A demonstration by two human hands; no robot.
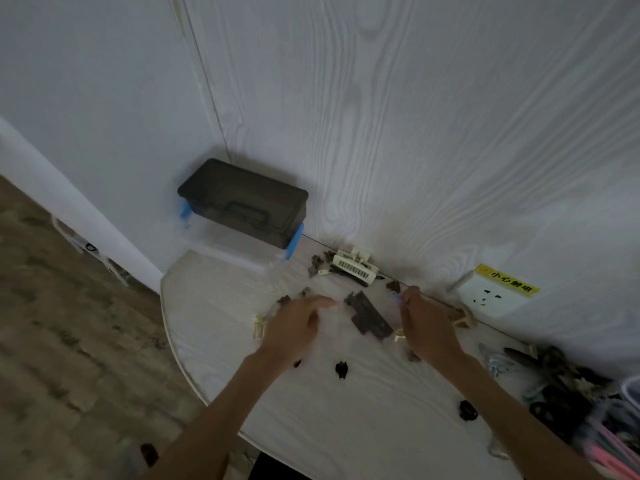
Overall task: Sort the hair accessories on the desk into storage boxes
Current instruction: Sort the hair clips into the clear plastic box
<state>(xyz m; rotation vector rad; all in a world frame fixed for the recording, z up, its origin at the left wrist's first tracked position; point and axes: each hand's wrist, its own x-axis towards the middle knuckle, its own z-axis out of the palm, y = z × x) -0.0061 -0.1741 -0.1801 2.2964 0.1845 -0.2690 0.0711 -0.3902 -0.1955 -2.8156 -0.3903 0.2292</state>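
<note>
While both hands hover mid-frame over the desk (pixel 242 341), the long dark clip (pixel 369 315) lies between them, its long axis running from upper left to lower right, roughly equally near each. The left hand (pixel 294 325) is blurred, its fingers stretched towards the clip and seemingly holding nothing. The right hand (pixel 427 323) pinches something small I can't make out. The closed storage box (pixel 242 202) sits upper left, well apart.
</note>
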